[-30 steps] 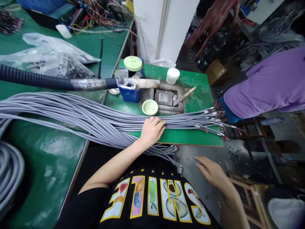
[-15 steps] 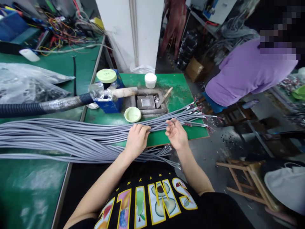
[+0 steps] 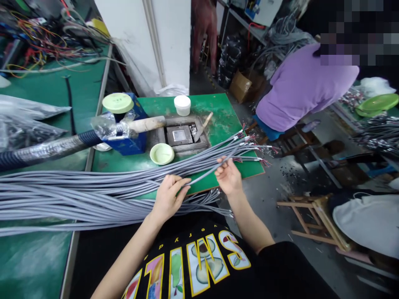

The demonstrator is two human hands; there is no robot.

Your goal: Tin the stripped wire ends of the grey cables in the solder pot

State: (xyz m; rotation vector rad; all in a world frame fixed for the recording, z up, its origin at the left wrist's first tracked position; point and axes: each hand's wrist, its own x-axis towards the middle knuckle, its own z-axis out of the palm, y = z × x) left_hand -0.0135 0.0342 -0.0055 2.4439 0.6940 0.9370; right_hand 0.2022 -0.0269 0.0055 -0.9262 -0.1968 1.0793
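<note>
A long bundle of grey cables [image 3: 102,179] runs from the left across the green table, its stripped ends [image 3: 249,141] showing reddish and white wires at the right. My left hand [image 3: 170,195] pinches one grey cable [image 3: 201,177] between thumb and fingers, near the front edge. Farther along the same cable, my right hand [image 3: 228,176] has its fingers curled around it. Between my hands this cable is raised a little apart from the bundle. A second group of cable ends [image 3: 212,199] lies lower, close to my shirt.
Behind the cables, a metal pot [image 3: 181,136] is set in the table with a scraper [image 3: 204,126] resting on it. Around it are a pale green dish [image 3: 162,154], a white tub [image 3: 182,105] and a blue box [image 3: 127,143] with a hose. A person in purple [image 3: 305,91] is at the right.
One cable has been lifted off the bundle toward me, and my right hand has closed on it. My left hand has shifted slightly nearer. The whole view has turned a little.
</note>
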